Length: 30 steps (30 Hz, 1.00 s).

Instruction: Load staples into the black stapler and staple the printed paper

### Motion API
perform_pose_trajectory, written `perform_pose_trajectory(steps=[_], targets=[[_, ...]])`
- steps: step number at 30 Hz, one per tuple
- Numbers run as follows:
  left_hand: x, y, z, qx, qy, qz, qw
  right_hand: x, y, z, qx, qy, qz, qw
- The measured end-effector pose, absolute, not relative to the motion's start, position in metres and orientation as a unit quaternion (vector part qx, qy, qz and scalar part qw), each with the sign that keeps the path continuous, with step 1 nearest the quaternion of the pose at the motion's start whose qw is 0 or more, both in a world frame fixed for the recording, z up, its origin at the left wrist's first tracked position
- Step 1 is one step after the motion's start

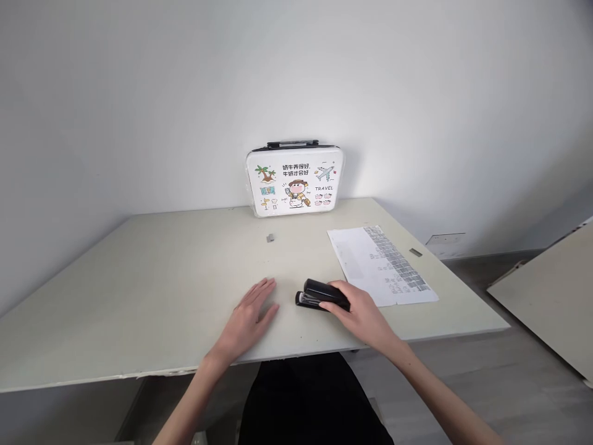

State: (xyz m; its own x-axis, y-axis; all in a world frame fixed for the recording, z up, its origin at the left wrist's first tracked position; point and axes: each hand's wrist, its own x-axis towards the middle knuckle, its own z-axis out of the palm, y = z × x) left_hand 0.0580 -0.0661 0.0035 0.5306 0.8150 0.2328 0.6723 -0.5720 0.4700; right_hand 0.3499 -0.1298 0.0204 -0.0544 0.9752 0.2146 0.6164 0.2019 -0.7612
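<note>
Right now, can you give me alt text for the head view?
The right hand grips a black stapler over a pale table, where the left hand lies palm down. A printed sheet lies beyond the right hand, and a white cartoon-decorated case stands near the wall.

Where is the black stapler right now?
In the head view, the black stapler is in the right hand, near the front edge of the table, just left of the printed sheet.

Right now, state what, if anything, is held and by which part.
The right hand grips the black stapler near its rear end; the left hand holds nothing.
</note>
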Motion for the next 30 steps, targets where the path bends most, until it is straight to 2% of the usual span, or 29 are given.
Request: perform_pose_trajectory(steps=[7, 15, 22, 30], targets=[[0.063, -0.074, 0.005, 0.794, 0.463, 0.315, 0.239, 0.323, -0.118, 0.01, -0.542, -0.701, 0.26, 0.384], [0.061, -0.077, 0.006, 0.783, 0.484, 0.307, 0.241, 0.324, -0.126, -0.007, -0.575, -0.552, 0.326, 0.508], [0.06, -0.08, 0.01, 0.769, 0.504, 0.301, 0.252, 0.323, -0.125, -0.012, -0.583, -0.553, 0.322, 0.5], [0.057, -0.076, 0.007, 0.714, 0.529, 0.381, 0.256, 0.324, -0.126, -0.011, -0.587, -0.57, 0.306, 0.487]])
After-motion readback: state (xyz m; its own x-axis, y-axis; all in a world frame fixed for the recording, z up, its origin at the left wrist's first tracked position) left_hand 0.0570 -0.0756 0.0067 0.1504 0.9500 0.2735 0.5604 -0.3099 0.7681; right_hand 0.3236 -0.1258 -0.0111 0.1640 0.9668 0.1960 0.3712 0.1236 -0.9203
